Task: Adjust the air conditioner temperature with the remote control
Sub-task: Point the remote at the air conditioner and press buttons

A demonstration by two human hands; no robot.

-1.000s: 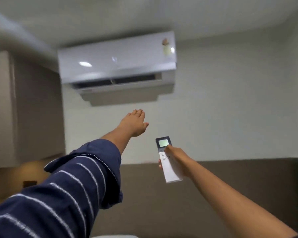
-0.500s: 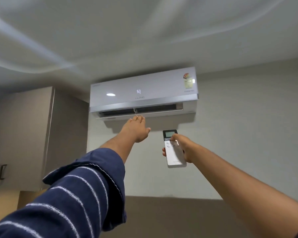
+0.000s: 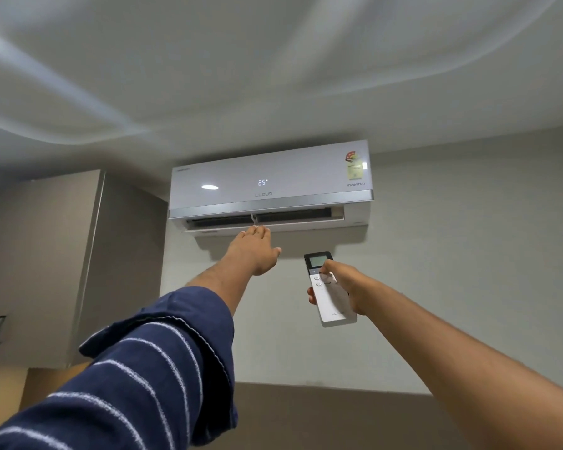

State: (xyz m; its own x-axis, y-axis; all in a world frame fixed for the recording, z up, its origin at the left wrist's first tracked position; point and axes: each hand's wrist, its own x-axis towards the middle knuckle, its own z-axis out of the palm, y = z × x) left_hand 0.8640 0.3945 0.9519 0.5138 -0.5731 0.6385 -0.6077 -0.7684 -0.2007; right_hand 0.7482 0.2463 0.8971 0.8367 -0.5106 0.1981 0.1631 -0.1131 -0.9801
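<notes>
A white split air conditioner (image 3: 270, 185) hangs high on the wall, its front panel showing 25 and its lower flap open. My left hand (image 3: 254, 251) is stretched up flat, fingers together, with the fingertips just below the open vent; it holds nothing. My right hand (image 3: 348, 287) grips a slim white remote control (image 3: 330, 295) with a dark top and a small lit screen, pointed up at the unit. The thumb rests on the buttons just under the screen.
A tall beige cabinet (image 3: 46, 264) stands at the left, with dark handles at the far left edge. A dark wall panel (image 3: 322, 417) runs along the bottom. The ceiling has a lamp at the top left corner.
The view has tilted upward, so the air conditioner sits lower and more centred. My left hand has risen closer to the vent. The panel reading changed to 25.
</notes>
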